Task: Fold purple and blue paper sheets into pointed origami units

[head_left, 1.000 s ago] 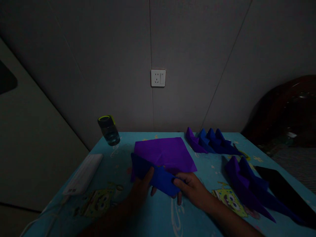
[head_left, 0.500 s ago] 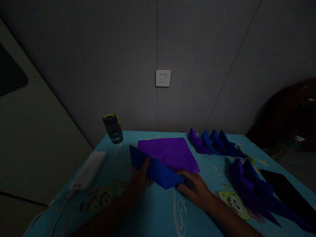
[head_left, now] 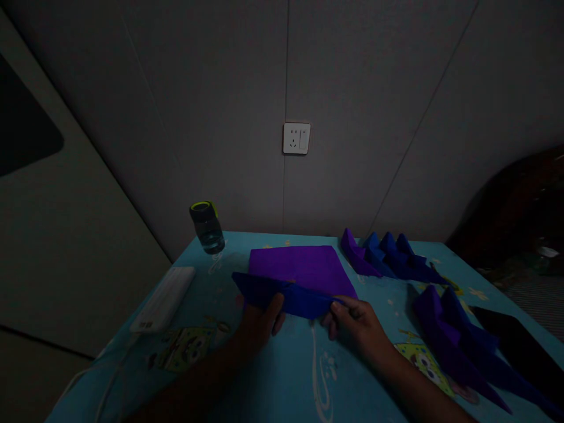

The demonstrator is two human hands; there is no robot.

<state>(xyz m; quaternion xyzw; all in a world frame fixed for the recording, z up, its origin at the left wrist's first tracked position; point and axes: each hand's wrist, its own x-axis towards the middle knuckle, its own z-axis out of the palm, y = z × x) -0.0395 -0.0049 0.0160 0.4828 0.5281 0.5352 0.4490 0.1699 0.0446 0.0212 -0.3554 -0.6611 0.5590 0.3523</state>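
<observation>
A dark blue folded paper boat (head_left: 304,301) is held above the table, tilted with its long side toward me. My left hand (head_left: 265,317) grips its lower left part, thumb on the near face and fingers behind or beneath. My right hand (head_left: 350,317) pinches the boat's right tip between thumb and fingers. Behind it a flat sheet of purple paper (head_left: 304,261) lies on the table, partly covered by the boat.
Several purple and blue paper boats (head_left: 392,258) stand in a row at the back right. Two larger ones (head_left: 458,341) sit nearer, beside a dark flat object (head_left: 520,338). At left are a water bottle (head_left: 208,228) and a white power bank (head_left: 164,299) with a cable.
The blue boat has been turned so its left end dropped and it lies more level. My right hand has shifted slightly up and now pinches the tip. The view has moved a little.
</observation>
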